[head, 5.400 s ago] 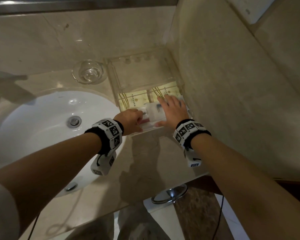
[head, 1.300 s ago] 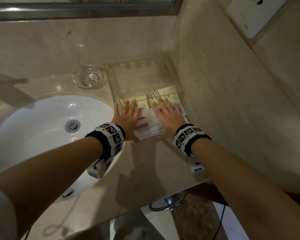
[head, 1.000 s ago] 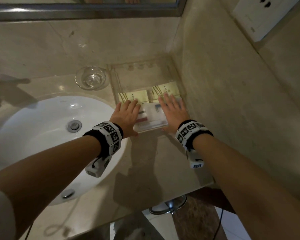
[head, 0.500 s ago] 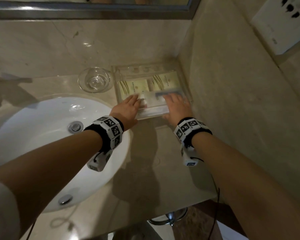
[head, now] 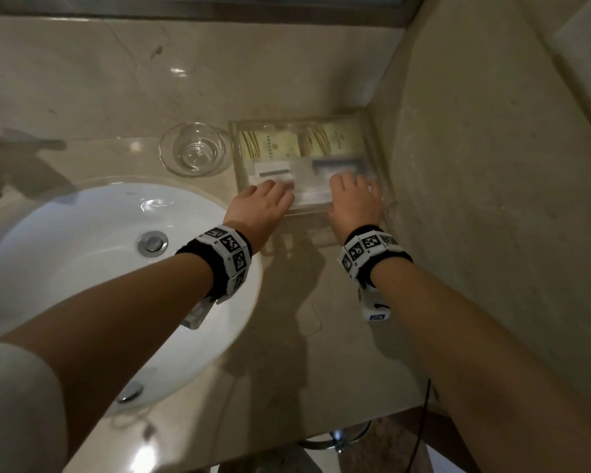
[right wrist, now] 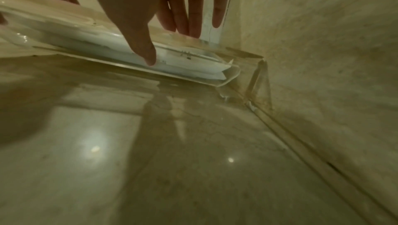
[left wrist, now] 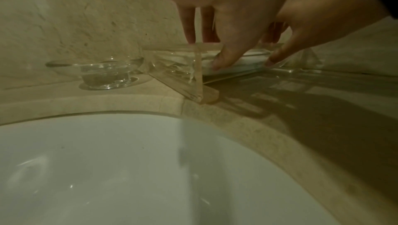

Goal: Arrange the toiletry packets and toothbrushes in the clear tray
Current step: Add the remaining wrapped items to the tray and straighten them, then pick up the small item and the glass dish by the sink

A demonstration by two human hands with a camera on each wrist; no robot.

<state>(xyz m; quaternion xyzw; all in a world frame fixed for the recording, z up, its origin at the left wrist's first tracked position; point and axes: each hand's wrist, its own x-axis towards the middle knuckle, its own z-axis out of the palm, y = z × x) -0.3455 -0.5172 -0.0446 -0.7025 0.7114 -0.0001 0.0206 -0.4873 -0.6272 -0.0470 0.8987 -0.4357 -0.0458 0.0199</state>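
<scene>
A clear rectangular acrylic tray (head: 236, 155) is seen on the beige marble bench (head: 287, 336), pushed into the corner where the back wall meets the side wall (head: 475, 165). The left hand (head: 258, 208) is laid over the tray's near left edge, its fingers (left wrist: 189, 29) straight and reaching down onto the contents, while the thumb is set against the outside of the clear front wall; nothing is clasped. The right hand (head: 354, 203) is placed likewise at the near right edge, its fingers (right wrist: 194, 17) extended and relaxed over the contents and its thumb pressed against the front wall, with nothing gripped. Under and just beyond both sets of fingertips, flat white toothbrush packets (head: 309, 180) are lying across the near part of the tray; in the right wrist view their white ends (right wrist: 193, 65) are seen stacked behind the front wall, just beside the thumb tip. Farther beyond the fingertips, at the tray's far end, two pale yellow toiletry packets (head: 267, 145) (head: 331, 139) are lying side by side. To the left of the left fingers, just beside the tray, a small round clear glass dish (head: 193, 151) is standing on the bench. Nearer the person than the left hand, a white oval sink basin (head: 65, 268) is set into the bench. The head view is somewhat blurred around the tray contents.
</scene>
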